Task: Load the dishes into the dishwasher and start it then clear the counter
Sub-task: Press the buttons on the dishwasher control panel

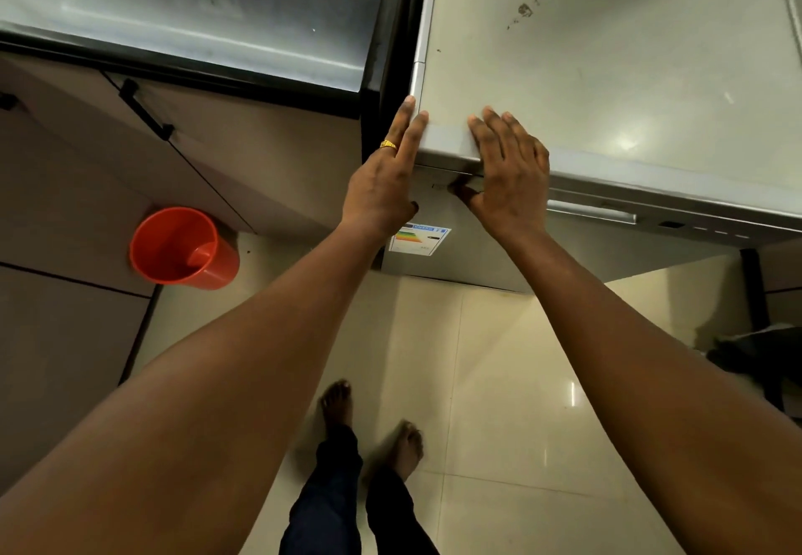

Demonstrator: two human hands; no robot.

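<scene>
A grey freestanding dishwasher (607,77) stands at the upper right, its flat top bare and its door closed, with a metal handle (592,211) and an energy label (419,241) on the front. My left hand (386,168) lies with straight fingers against the dishwasher's front left corner. My right hand (507,172) rests flat over the top front edge, and its thumb presses the control strip just below the top. Neither hand holds anything. No dishes are in view.
A dark-edged counter (195,25) runs along the upper left, with cabinet doors and a black handle (145,109) below it. An orange bucket (184,248) stands on the tiled floor beside the cabinets. My bare feet (373,428) are below. A dark object (755,350) sits at the right.
</scene>
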